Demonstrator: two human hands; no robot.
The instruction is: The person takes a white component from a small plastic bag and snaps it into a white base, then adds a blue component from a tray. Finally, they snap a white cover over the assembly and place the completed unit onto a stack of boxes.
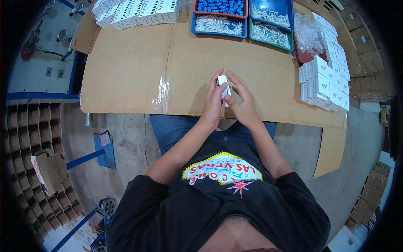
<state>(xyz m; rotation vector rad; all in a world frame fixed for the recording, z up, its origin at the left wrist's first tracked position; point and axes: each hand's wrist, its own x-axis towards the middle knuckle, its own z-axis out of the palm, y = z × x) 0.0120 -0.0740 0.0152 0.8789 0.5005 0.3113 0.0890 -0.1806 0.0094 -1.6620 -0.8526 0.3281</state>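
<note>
A small, narrow white box (222, 80) stands between my two hands, above the near part of the cardboard-covered table. My left hand (213, 100) is closed around its left side, with the thumb laid across its face. On the other side, my right hand (243, 103) touches the box's lower right edge with its thumb. The fingers of that hand curve up beside the box, and their tips stand apart from it. Parts of the box are covered by the thumbs.
Stacked white boxes fill the table's back left (145, 12) and its right side (325, 84). At the back stand a red tray of blue pieces (220, 6), a blue tray of white pieces (218, 26) and a green tray (270, 35). Clear plastic bags (308, 31) lie beside them.
</note>
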